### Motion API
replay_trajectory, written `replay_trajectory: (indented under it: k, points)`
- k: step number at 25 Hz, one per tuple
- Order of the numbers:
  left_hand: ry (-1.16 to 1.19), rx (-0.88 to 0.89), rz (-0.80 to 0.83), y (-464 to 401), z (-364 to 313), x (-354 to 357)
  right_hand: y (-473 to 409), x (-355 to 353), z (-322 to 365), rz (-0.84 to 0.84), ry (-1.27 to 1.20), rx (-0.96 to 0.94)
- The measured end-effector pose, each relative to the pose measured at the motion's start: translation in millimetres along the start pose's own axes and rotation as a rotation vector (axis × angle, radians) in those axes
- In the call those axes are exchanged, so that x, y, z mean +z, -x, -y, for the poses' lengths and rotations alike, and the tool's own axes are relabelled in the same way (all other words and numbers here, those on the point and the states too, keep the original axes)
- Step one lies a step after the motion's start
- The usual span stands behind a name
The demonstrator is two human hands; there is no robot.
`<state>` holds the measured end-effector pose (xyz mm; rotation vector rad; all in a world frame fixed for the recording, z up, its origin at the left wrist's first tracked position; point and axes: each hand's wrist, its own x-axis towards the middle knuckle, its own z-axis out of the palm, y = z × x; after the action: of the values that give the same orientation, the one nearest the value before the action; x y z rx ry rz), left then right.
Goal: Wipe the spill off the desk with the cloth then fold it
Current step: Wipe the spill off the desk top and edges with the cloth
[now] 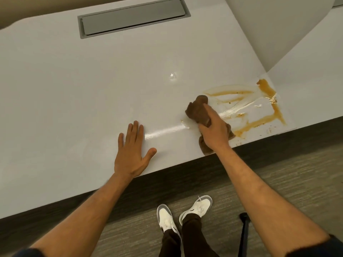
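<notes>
Head view: your right hand (215, 130) fingers clamp bunched brown cloth (199, 112) on tabletop (74, 89), left of spill (259, 108). Left hand (132, 151) flat, fingers spread, holding nothing. Risk: saturated wad smears streaks; stroke toward near edge pushes liquid onto floor.

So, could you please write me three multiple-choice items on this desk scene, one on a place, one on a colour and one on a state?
1. Where does the spill lie relative to the cloth?
A. To its right, near the desk corner
B. To its left, under the flat hand
C. Inside the grey hatch

2. What colour is the cloth?
A. White
B. Brown
C. Blue

3. What is the left hand doing?
A. Gripping the cloth
B. Resting flat and open on the desk
C. Lifting the hatch lid

Answers: 1 A, orange-brown streaks spread right of the cloth toward the corner. 2 B, the bunched fabric under the right hand is brown. 3 B, its fingers lie spread on the white surface, holding nothing.
</notes>
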<state>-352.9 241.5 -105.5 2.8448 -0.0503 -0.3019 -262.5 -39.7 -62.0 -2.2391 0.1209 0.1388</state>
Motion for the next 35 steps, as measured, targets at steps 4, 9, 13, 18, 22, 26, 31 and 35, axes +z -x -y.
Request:
replay_trajectory:
  k: [4, 9, 13, 18, 22, 26, 31, 35]
  points:
    - [-0.002, -0.003, -0.014, -2, 0, 2, -19, 30, -12, 0.081, 0.275, -0.239]
    - [-0.022, -0.001, -0.012, -3, 0, 1, 5, 37, -18, 0.173, 0.168, -0.333]
    - [0.066, -0.006, -0.042, -1, 4, 2, 64, 60, -2, 0.267, 0.115, -0.365]
    - [0.139, -0.015, -0.085, -1, 7, 6, 103, 68, 12, 0.424, -0.016, -0.442]
    - [0.096, -0.015, -0.074, -3, 3, 3, 102, 40, 12, 0.34, -0.309, -0.092]
    - [0.128, -0.017, -0.073, -1, 2, 3, 69, 32, 5, -0.075, -0.289, -0.004]
    - [0.14, -0.027, -0.073, -1, 3, 4, 32, 67, 8, 0.026, 0.489, -0.252]
    - [0.14, -0.023, -0.076, -2, 5, 4, 37, 83, 14, 0.154, 0.371, -0.475]
